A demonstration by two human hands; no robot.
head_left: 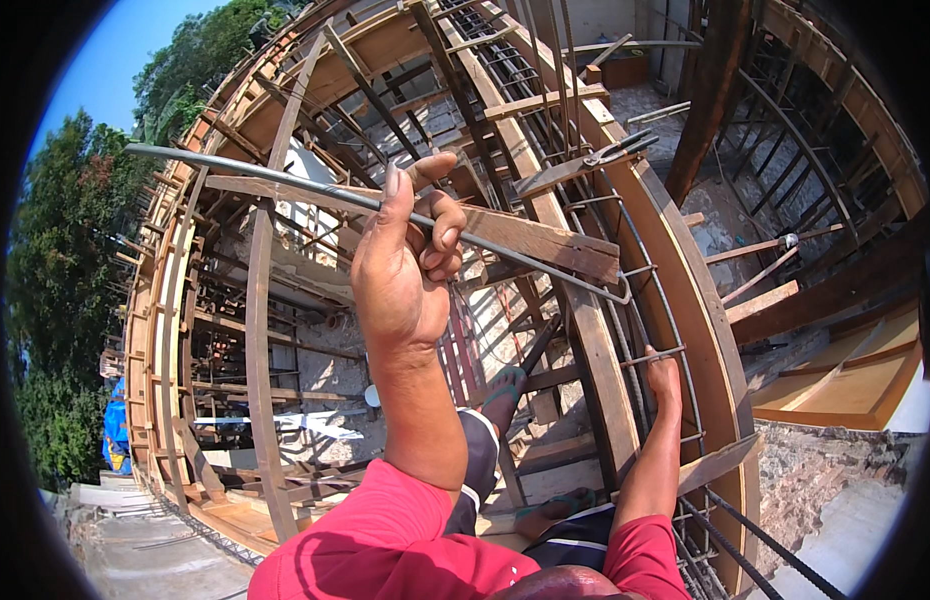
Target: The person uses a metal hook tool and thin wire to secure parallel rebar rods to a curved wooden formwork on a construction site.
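Note:
My left hand (403,270) is raised in front of me, closed round a long grey steel rod (275,177). The index finger sticks out while the other fingers curl over the rod. It slopes from upper left down to a small hooked end over a reinforcing cage. My right hand (664,378) reaches down into that cage at a thin rebar stirrup (653,357), fingers closed at it and partly hidden. The stirrups join long bars between formwork boards (675,265). A wooden plank (535,235) lies across behind the rod.
Pincers (617,150) lie on a wooden crosspiece over the cage. My sandalled feet (505,388) rest among timbers, with lower ground showing through gaps. Rebar ends (760,545) stick out at lower right. A curved wooden formwork (145,350) runs along the left, with trees (65,280) beyond.

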